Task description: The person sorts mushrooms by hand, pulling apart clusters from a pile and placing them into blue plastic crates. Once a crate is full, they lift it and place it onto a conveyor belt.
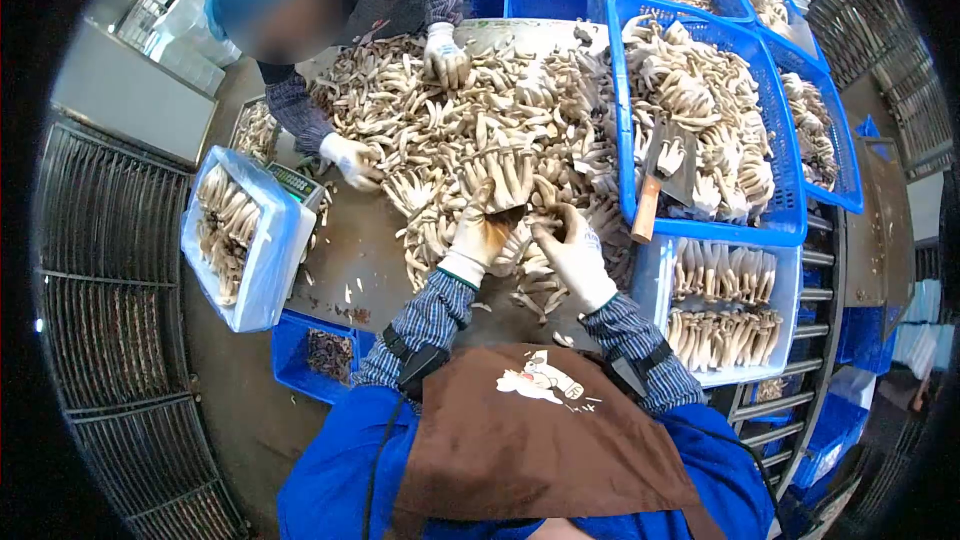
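My left hand (474,240), in a white glove stained brown, is closed on a bunch of mushrooms (508,172) with pale stems and brown caps. A dark brown patch shows at the bunch's lower end; what it is I cannot make out. Close beside it, my right hand (578,258), also gloved, has its thumb and fingers curled around a mushroom (545,220) at the edge of the bunch. Under and beyond both hands spreads a large heap of loose mushrooms (400,110) on the metal table (350,230).
A co-worker's gloved hands (447,58) touch the heap's far side. On the right, a blue crate (785,140) of mushrooms carries a wooden-handled cleaver (648,202). Below it, a white box (672,360) holds rows of mushrooms. A lined crate (262,285) stands on the left.
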A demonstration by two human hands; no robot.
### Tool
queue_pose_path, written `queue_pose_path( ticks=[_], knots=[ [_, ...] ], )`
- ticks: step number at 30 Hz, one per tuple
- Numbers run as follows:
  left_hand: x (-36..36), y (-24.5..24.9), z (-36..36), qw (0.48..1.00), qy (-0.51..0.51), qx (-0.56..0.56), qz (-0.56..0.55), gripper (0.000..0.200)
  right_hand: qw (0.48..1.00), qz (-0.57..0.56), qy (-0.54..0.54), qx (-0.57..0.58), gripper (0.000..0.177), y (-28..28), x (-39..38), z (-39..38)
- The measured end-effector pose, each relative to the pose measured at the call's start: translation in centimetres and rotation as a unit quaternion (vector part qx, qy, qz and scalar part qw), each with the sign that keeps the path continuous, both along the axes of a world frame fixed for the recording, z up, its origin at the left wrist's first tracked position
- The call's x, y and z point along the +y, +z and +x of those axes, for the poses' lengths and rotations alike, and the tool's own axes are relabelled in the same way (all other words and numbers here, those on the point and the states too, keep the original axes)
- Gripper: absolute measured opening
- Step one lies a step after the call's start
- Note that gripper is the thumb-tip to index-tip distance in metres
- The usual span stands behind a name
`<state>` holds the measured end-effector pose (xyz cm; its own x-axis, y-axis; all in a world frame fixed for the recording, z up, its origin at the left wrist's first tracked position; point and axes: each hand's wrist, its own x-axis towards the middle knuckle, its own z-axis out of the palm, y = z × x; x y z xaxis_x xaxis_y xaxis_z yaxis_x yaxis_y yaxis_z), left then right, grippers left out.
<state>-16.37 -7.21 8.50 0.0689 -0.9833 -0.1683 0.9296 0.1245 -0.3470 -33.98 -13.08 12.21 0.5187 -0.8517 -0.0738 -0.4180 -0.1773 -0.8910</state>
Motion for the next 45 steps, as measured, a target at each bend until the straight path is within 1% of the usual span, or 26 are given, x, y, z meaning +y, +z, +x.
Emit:
queue_pose_path(
  ticks=[2, 6, 7, 8, 10, 12, 13, 14, 16, 18, 19, 22, 27, 30, 31, 32, 33, 34, 35, 36, 37, 39, 40, 42, 43, 45],
  knots=[
    [0.7, 0.9, -0.3, 0.952, 0.021, -0.295, 0.082, 0.057, 0.996, -0.082, -0.016, -0.02, 0.078, -1.6, -0.1, -0.2],
    [1.2, 1.8, -1.3, 0.828, 0.04, -0.553, 0.086, 0.053, 0.966, 0.14, 0.023, -0.218, 0.101, 0.1, -0.6, 1.3],
    [1.2, 0.5, -0.7, 0.747, -0.024, -0.658, 0.089, 0.053, 0.95, 0.148, 0.01, -0.275, 0.101, -0.5, -0.1, 2.2],
    [0.5, 2.2, -2.2, 0.673, 0.121, -0.729, 0.034, 0.059, 0.931, 0.155, 0.001, -0.33, 0.101, -1.1, 0.3, 2.9],
    [1.2, 6.7, -2.6, 0.902, 0.01, -0.43, -0.022, 0.059, 0.93, 0.142, 0.046, -0.337, 0.102, 2.0, 0.5, 2.9],
    [1.3, 6.1, -1.9, 0.909, 0.009, -0.416, -0.027, 0.067, 0.886, 0.192, 0.028, -0.422, 0.1, 3.7, 1.4, 3.2],
    [1.6, 4.8, -0.8, 0.673, 0.097, -0.733, -0.001, 0.074, 0.868, 0.191, 0.033, -0.456, 0.098, 4.2, 1.6, 3.3],
    [1.6, 5.2, -0.3, 0.325, 0.168, -0.93, 0.026, 0.08, 0.87, 0.191, 0.036, -0.453, 0.098, 4.6, 1.8, 3.5],
    [2.0, 5.9, -0.2, 0.291, 0.194, -0.936, 0.033, 0.089, 0.869, 0.218, -0.028, -0.443, 0.096, 5.2, 2.4, 3.8],
    [2.9, 7.3, -0.2, 0.2, 0.15, -0.964, 0.09, 0.082, 0.866, 0.216, -0.011, -0.451, 0.083, 4.0, 2.5, 4.1],
    [3.3, 7.7, -0.1, 0.281, 0.12, -0.948, 0.086, 0.078, 0.876, 0.189, -0.055, -0.44, 0.078, 3.5, 2.6, 4.4],
    [3.8, 5.6, -0.9, 0.279, 0.14, -0.948, 0.063, 0.078, 0.866, 0.139, -0.109, -0.468, 0.063, 2.1, 3.6, 4.9],
    [4.0, 6.5, -2.0, 0.186, 0.176, -0.965, 0.064, 0.073, 0.87, 0.147, -0.17, -0.44, 0.055, -0.7, 3.1, 4.6],
    [3.8, 5.9, -2.8, 0.222, 0.183, -0.956, 0.067, 0.067, 0.895, 0.112, -0.199, -0.383, 0.048, -1.7, 2.3, 4.2],
    [3.7, 5.2, -2.7, 0.323, 0.159, -0.929, 0.085, 0.067, 0.873, 0.171, -0.18, -0.42, 0.046, -1.6, 2.2, 3.7],
    [4.1, 7.3, -3.4, 0.498, 0.071, -0.851, 0.149, 0.063, 0.846, 0.23, -0.159, -0.454, 0.044, -1.3, 2.2, 3.3],
    [4.2, 6.5, -3.0, 0.58, 0.043, -0.797, 0.165, 0.06, 0.786, 0.274, -0.185, -0.522, 0.036, 0.6, 2.5, 3.5],
    [4.1, 5.5, -2.6, 0.655, 0.014, -0.733, 0.181, 0.057, 0.776, 0.291, -0.188, -0.528, 0.031, 1.2, 2.7, 3.1],
    [3.8, 5.2, -2.9, 0.673, 0.087, -0.717, 0.159, 0.04, 0.755, 0.328, -0.168, -0.543, 0.029, 0.4, 2.6, 2.6],
    [3.5, 4.1, -2.7, 0.741, 0.056, -0.653, 0.146, 0.048, 0.732, 0.364, -0.148, -0.556, 0.027, -0.3, 2.4, 2.1],
    [3.3, 3.3, -3.2, 0.741, 0.053, -0.654, 0.146, 0.048, 0.731, 0.365, -0.15, -0.556, 0.027, -1.0, 2.3, 1.6],
    [2.7, 5.4, -5.0, 0.812, 0.116, -0.558, 0.126, 0.061, 0.705, 0.448, -0.119, -0.538, 0.02, -1.3, 2.4, 0.9],
    [3.4, 4.6, -3.8, 0.73, 0.023, -0.655, 0.192, 0.065, 0.766, 0.38, -0.101, -0.509, 0.015, -1.5, 2.6, 0.8],
    [3.4, 7.0, -4.0, 0.696, -0.071, -0.691, 0.181, 0.063, 0.842, 0.339, -0.036, -0.418, 0.013, -1.7, 2.4, -0.2],
    [3.3, 6.3, -4.7, 0.706, -0.011, -0.687, 0.172, 0.054, 0.839, 0.353, -0.016, -0.413, 0.015, -2.9, 2.2, -0.7],
    [2.9, 5.9, -4.8, 0.709, -0.034, -0.685, 0.162, 0.058, 0.818, 0.349, -0.065, -0.453, 0.017, -0.7, 3.1, 0.0]
  ],
)
